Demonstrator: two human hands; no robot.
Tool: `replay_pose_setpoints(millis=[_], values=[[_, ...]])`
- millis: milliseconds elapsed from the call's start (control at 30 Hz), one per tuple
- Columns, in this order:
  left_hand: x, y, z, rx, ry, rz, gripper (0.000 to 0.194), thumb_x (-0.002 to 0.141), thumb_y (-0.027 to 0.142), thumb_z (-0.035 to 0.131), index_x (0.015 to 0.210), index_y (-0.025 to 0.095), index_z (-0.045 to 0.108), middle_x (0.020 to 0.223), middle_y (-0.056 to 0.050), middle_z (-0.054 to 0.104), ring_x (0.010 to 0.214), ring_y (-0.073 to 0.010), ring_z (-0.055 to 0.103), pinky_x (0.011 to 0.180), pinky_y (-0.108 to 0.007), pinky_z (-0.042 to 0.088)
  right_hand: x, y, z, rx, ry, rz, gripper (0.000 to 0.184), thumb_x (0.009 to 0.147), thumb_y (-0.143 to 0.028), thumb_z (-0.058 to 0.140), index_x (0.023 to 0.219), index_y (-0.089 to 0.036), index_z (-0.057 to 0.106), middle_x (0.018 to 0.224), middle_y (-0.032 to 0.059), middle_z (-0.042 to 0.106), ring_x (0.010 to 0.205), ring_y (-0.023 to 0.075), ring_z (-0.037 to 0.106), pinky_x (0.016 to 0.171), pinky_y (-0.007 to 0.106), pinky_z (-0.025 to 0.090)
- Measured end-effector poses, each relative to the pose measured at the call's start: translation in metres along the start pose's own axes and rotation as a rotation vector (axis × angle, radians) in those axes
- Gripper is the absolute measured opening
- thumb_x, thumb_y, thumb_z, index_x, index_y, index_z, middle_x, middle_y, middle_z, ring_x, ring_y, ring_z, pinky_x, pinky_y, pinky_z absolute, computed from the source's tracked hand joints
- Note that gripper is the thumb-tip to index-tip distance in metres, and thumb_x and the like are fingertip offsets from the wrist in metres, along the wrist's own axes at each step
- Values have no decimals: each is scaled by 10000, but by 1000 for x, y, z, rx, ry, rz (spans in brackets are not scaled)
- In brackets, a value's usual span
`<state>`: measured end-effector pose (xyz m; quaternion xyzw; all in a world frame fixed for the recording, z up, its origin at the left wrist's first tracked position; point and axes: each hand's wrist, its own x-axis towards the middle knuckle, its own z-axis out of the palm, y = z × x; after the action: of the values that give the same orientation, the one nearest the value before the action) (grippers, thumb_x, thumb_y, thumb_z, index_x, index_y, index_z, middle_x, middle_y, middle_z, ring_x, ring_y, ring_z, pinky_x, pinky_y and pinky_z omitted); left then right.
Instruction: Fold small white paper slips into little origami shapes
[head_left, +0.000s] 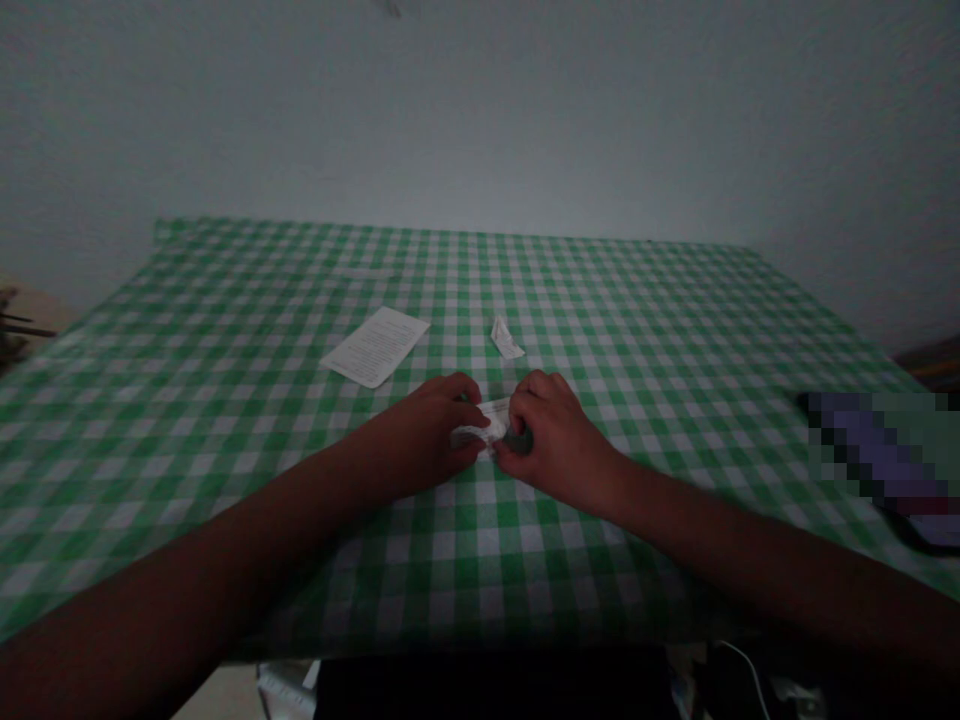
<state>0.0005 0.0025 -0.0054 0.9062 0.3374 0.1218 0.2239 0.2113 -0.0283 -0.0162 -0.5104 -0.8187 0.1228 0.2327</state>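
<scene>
Between my two hands is a crumpled, folded piece of white paper (495, 408) with faint print on it. My left hand (442, 425) pinches its left side, thumb and fingers closed. On the other side my right hand (551, 430) has its fingers curled tightly round the paper's right part, where a dark patch shows by the thumb. The fingers cover much of the paper. Just beyond the hands lies a small folded paper piece (507, 340). Farther left, a flat printed sheet (377, 346) rests on the cloth.
A green and white checked tablecloth (600, 300) covers the table, which meets a pale wall (480, 120) at the back. To the right lies a dark phone-like object (889, 465), partly blurred out by pixels. A white cable (750, 665) hangs below the front edge.
</scene>
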Motion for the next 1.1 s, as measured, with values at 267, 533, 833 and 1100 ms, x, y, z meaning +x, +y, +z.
replay_pose_setpoints(millis=[267,533,833,1100], values=[[-1,1,-2,-14,-10,-28,189,893,269,611,1038,229,726,1243,-66,550,1146,-218,563,1018,-395,456,3,4,1,-88,48,0,237,767,-297,683,728,-221,462,897,67,527,902,251,488,801,406,437],[-1,2,-2,-8,-16,-32,214,902,281,600,1067,222,722,1262,-68,546,1144,-216,570,1017,-378,461,6,23,-4,-96,51,75,265,764,-290,707,721,-219,455,884,59,513,895,246,498,835,422,451],[-6,4,-16,101,-68,18,372,847,370,689,1200,252,682,1310,-68,563,1174,-254,542,1043,-426,436,1,18,-18,118,-47,-248,129,899,-133,542,1002,-199,581,1010,71,615,977,206,577,873,374,504],[-8,-8,-25,102,-136,98,409,866,316,688,1269,278,637,1367,-68,549,1235,-249,533,1049,-398,446,-13,11,-19,5,-224,-491,298,933,-143,508,1206,-156,626,1207,120,654,1152,249,582,1018,456,487]])
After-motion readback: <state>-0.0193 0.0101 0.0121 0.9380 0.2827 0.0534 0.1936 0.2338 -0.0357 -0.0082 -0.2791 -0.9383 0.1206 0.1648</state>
